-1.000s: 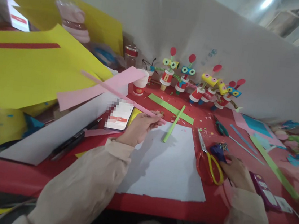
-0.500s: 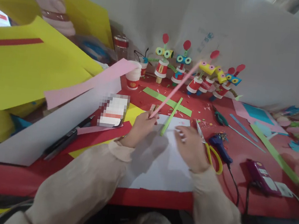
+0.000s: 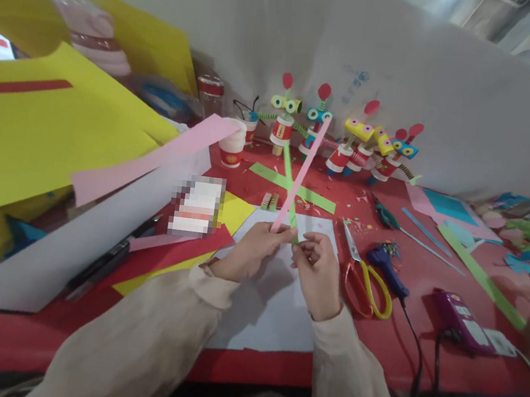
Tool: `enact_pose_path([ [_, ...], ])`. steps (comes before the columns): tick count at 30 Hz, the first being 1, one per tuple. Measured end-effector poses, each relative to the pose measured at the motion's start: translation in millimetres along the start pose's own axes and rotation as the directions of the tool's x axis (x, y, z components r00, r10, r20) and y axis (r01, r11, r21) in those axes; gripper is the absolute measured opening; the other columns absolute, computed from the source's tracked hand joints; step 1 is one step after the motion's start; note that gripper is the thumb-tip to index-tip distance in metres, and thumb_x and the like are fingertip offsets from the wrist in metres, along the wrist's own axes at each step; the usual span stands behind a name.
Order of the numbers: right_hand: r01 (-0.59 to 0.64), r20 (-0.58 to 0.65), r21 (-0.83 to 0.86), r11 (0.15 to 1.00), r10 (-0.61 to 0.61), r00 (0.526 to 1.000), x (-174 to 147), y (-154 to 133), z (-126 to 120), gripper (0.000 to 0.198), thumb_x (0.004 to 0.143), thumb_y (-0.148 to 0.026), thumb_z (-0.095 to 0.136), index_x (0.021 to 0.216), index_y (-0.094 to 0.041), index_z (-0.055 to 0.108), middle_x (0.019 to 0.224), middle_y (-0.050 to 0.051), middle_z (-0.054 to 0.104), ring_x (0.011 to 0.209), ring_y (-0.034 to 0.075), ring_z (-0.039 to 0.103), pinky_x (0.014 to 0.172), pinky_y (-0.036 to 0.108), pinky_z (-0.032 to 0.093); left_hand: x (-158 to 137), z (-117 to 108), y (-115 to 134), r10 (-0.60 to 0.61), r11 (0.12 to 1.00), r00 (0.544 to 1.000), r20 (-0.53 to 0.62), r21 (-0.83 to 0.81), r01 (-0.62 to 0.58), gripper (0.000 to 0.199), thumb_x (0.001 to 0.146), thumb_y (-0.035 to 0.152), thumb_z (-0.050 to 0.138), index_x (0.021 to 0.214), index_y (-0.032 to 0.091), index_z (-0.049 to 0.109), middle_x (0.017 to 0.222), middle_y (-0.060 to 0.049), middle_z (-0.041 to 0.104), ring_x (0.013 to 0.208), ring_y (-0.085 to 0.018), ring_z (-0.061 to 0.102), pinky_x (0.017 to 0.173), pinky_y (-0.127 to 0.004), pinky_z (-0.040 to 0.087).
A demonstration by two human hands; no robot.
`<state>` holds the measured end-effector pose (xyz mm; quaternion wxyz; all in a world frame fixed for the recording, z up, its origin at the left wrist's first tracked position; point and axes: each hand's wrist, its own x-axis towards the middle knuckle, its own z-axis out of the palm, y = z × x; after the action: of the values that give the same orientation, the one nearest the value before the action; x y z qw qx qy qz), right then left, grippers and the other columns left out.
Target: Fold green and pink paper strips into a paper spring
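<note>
A long pink paper strip point(image 3: 303, 171) stands up from my left hand point(image 3: 259, 249), whose fingers are closed on its lower end. Just right of it, a narrow green paper strip point(image 3: 288, 169) rises and crosses behind the pink one. My right hand point(image 3: 318, 271) pinches the green strip near its bottom end, close to the left fingertips. Both hands are over a white sheet of paper point(image 3: 269, 321) on the red table. Scissors point(image 3: 365, 282) with one red and one yellow handle lie beside my right hand.
Cup figures point(image 3: 283, 130) with paper eyes line the wall. A blue glue gun point(image 3: 391, 272), green-handled pliers point(image 3: 385, 215) and a purple device point(image 3: 462, 319) lie at right, with cords. Yellow card point(image 3: 60, 135), a black cutter point(image 3: 96, 268) and a pink strip point(image 3: 154, 159) are at left.
My right hand has moved left and taken hold of the green strip, now raised from the sheet. The pink strip stands more upright. More of the scissors shows.
</note>
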<state>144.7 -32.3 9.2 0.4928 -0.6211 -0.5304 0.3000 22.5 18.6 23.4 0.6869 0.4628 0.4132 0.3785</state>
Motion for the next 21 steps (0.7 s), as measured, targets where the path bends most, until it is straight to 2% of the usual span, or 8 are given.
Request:
enact_pose_path([
  [3,0.030,0.068,-0.026,0.999,-0.028,0.997,-19.2,-6.9,0.2,0.025,0.078,-0.029,0.055,0.101,-0.021,0.047,0.077,0.002,0.062,0.065,0.015,0.061,0.061,0.028,0.050,-1.7,-1.8,0.6,0.036,0.998,0.998,0.046,-0.063,-0.033,0.026,0.067,0.039,0.068,0.075,0.015,0.062,0.053,0.005,0.043,0.041,-0.004,0.023,0.041,-0.023,0.014],
  [5,0.080,0.054,-0.172,0.982,-0.072,0.996,-22.5,-4.6,-22.1,0.024,0.081,-0.032,0.052,0.102,-0.021,0.051,0.087,0.006,0.064,0.073,0.017,0.061,0.065,0.030,0.050,-1.4,-6.1,3.4,0.043,0.994,0.998,0.041,-0.098,-0.039,0.025,0.070,0.037,0.066,0.081,0.015,0.061,0.064,0.001,0.054,0.042,-0.003,0.025,0.040,-0.022,0.015],
  [6,0.115,-0.033,-0.300,0.947,-0.131,0.991,-20.5,-0.3,-40.9,0.023,0.081,-0.033,0.050,0.100,-0.021,0.055,0.092,0.008,0.064,0.077,0.019,0.061,0.067,0.032,0.049,-0.9,-8.3,5.0,0.051,0.992,0.998,0.044,-0.120,-0.045,0.024,0.071,0.035,0.066,0.082,0.015,0.061,0.068,-0.001,0.056,0.042,-0.003,0.027,0.040,-0.021,0.017],
  [9,-0.021,-0.268,-0.705,0.709,-0.239,0.933,-3.2,24.3,-113.4,0.030,0.079,-0.029,0.048,0.105,-0.019,0.058,0.103,0.014,0.061,0.095,0.027,0.056,0.080,0.042,0.044,1.3,-12.4,9.0,0.058,0.980,0.997,0.054,-0.194,-0.046,0.019,0.073,0.031,0.065,0.081,0.017,0.056,0.069,-0.001,0.058,0.044,-0.003,0.033,0.042,-0.019,0.022],
  [11,-0.134,-0.230,-0.844,0.520,-0.125,0.965,11.2,44.3,-156.8,0.039,0.075,-0.026,0.050,0.112,-0.015,0.056,0.106,0.017,0.058,0.100,0.030,0.054,0.081,0.043,0.043,2.5,-12.6,11.2,0.038,0.975,0.998,0.057,-0.221,-0.025,0.017,0.073,0.029,0.064,0.078,0.017,0.053,0.068,0.000,0.059,0.044,-0.003,0.036,0.042,-0.019,0.023],
  [13,-0.178,-0.169,-0.889,0.423,0.057,0.984,23.1,59.5,-183.5,0.043,0.072,-0.023,0.052,0.114,-0.014,0.056,0.099,0.015,0.060,0.090,0.027,0.057,0.078,0.040,0.044,2.7,-11.6,13.1,0.012,0.975,0.998,0.064,-0.222,0.002,0.016,0.074,0.028,0.063,0.076,0.017,0.052,0.070,-0.001,0.060,0.044,-0.004,0.037,0.041,-0.020,0.021],
  [17,-0.147,-0.111,-0.929,0.339,0.125,0.986,36.3,60.8,-190.9,0.045,0.071,-0.027,0.054,0.114,-0.014,0.056,0.094,0.013,0.061,0.083,0.025,0.059,0.073,0.035,0.045,2.0,-10.2,15.5,-0.014,0.973,0.997,0.078,-0.227,0.031,0.015,0.075,0.026,0.061,0.071,0.017,0.050,0.064,0.000,0.056,0.043,-0.004,0.035,0.039,-0.021,0.018],
  [21,-0.210,-0.174,-0.924,0.319,0.139,0.975,38.3,35.4,-182.5,0.043,0.069,-0.039,0.059,0.105,-0.015,0.063,0.086,0.015,0.064,0.078,0.028,0.060,0.066,0.037,0.041,3.5,-11.3,13.9,-0.001,0.972,0.997,0.079,-0.232,0.020,0.017,0.076,0.024,0.061,0.067,0.017,0.048,0.052,0.005,0.041,0.042,-0.004,0.033,0.041,-0.021,0.019],
])
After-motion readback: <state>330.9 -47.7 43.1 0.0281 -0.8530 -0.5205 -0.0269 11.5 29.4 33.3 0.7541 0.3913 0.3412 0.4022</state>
